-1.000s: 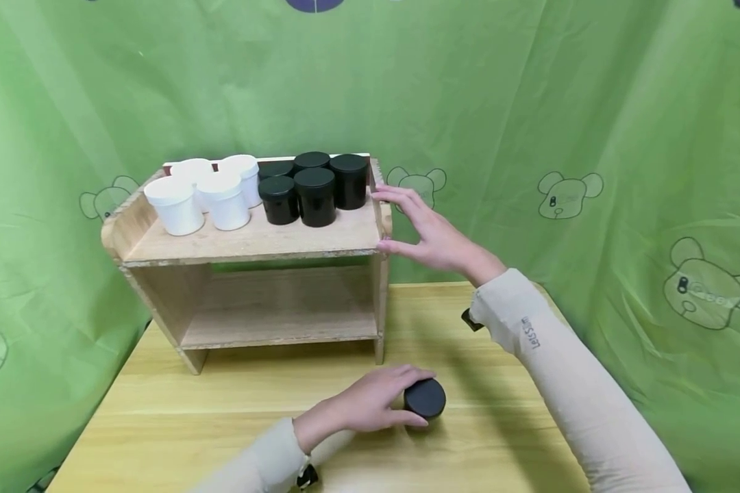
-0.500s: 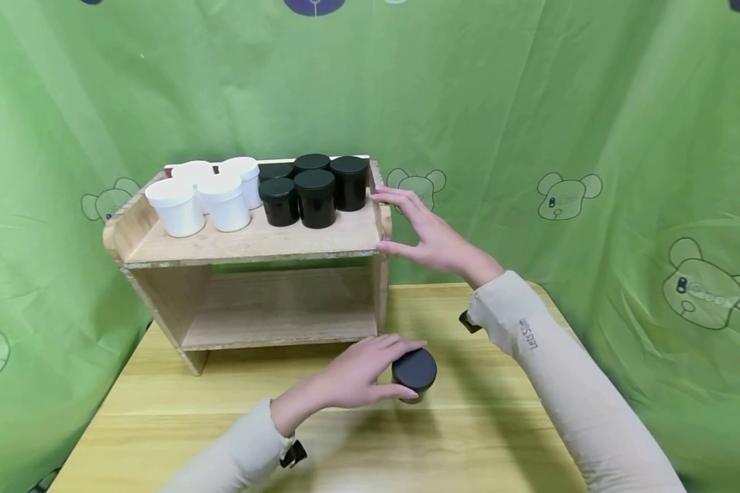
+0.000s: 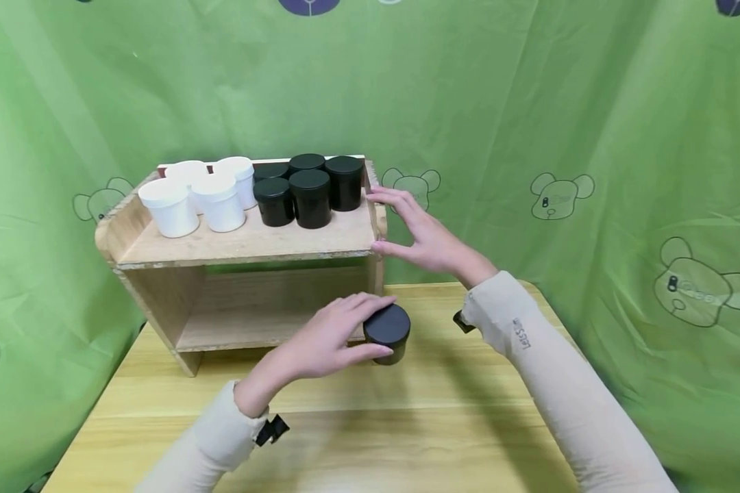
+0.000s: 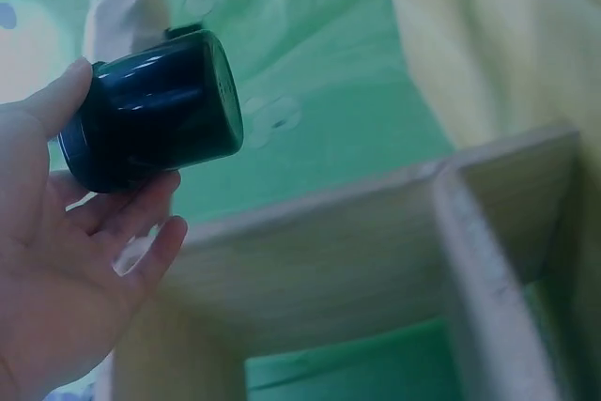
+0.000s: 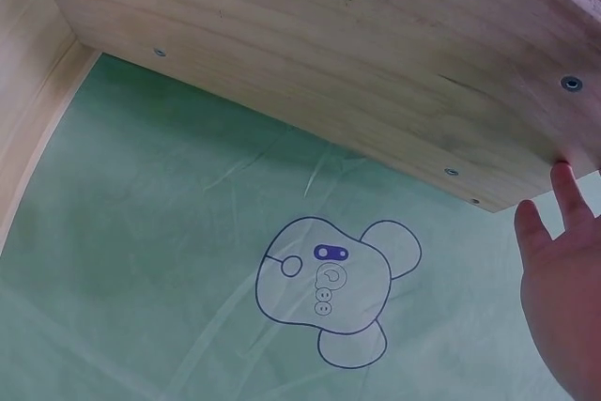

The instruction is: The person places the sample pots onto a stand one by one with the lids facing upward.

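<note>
My left hand (image 3: 321, 335) grips a lidded black jar (image 3: 390, 332) by its top, thumb on one side and fingers on the other. The jar is raised off the table, in front of the shelf's lower right corner. In the left wrist view the jar (image 4: 155, 110) shows its glossy wall and its base. My right hand (image 3: 428, 236) rests on the right side of the small two-tier wooden shelf (image 3: 339, 236), fingers extended. The right wrist view shows fingertips (image 5: 563, 185) at the side panel (image 5: 310, 53). Several black jars (image 3: 311, 198) stand on the top tier's right half.
Several white tubs (image 3: 169, 207) stand on the top tier's left half. The lower tier (image 3: 277, 322) bears nothing visible. Beneath the shelf is a light wooden table (image 3: 407, 445). A green curtain (image 3: 469, 89) hangs behind and at both sides.
My left hand has lifted the black jar from the table and carried it up, forward and slightly left towards the shelf. The right hand has stayed on the shelf's side.
</note>
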The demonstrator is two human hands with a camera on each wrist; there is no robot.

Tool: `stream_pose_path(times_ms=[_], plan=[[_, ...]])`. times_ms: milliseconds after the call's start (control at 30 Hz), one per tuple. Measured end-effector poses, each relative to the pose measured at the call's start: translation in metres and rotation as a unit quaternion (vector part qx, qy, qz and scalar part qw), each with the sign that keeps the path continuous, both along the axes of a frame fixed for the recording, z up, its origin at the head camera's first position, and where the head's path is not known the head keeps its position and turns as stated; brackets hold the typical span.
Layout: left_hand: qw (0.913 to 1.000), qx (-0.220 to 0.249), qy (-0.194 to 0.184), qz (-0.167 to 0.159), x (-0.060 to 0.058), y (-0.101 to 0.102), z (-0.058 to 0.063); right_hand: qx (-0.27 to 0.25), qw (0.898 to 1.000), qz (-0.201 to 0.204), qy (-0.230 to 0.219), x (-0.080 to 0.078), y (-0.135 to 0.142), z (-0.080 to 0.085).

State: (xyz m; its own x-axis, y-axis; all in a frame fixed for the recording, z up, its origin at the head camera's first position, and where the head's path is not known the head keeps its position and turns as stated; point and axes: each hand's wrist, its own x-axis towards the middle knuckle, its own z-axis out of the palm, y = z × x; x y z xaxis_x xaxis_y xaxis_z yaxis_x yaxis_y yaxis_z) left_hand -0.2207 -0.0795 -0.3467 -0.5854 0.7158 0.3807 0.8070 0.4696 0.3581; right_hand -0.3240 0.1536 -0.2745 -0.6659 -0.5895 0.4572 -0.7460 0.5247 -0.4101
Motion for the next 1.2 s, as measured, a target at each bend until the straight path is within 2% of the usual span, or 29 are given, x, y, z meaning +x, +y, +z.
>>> stream_pose_path(times_ms=[333, 533, 700, 967, 1200], plan=[[0.9992, 0.035, 0.021, -0.001, -0.001, -0.018, 0.045, -0.002, 1.0, -0.001, 0.004, 0.0, -0.001, -0.001], [0.9978, 0.043, 0.049, -0.01, -0.005, -0.024, 0.064, -0.006, 1.0, 0.005, 0.01, -0.001, -0.001, -0.001], [0.9965, 0.058, 0.059, -0.013, -0.011, -0.028, 0.078, -0.012, 1.0, 0.008, 0.004, -0.001, -0.001, -0.001], [0.9954, 0.073, 0.057, 0.022, -0.024, -0.031, 0.104, -0.017, 1.0, 0.004, -0.005, 0.0, 0.001, -0.001], [0.9929, 0.084, 0.063, 0.055, -0.042, -0.03, 0.12, -0.019, 1.0, 0.0, -0.011, 0.002, 0.002, 0.0]])
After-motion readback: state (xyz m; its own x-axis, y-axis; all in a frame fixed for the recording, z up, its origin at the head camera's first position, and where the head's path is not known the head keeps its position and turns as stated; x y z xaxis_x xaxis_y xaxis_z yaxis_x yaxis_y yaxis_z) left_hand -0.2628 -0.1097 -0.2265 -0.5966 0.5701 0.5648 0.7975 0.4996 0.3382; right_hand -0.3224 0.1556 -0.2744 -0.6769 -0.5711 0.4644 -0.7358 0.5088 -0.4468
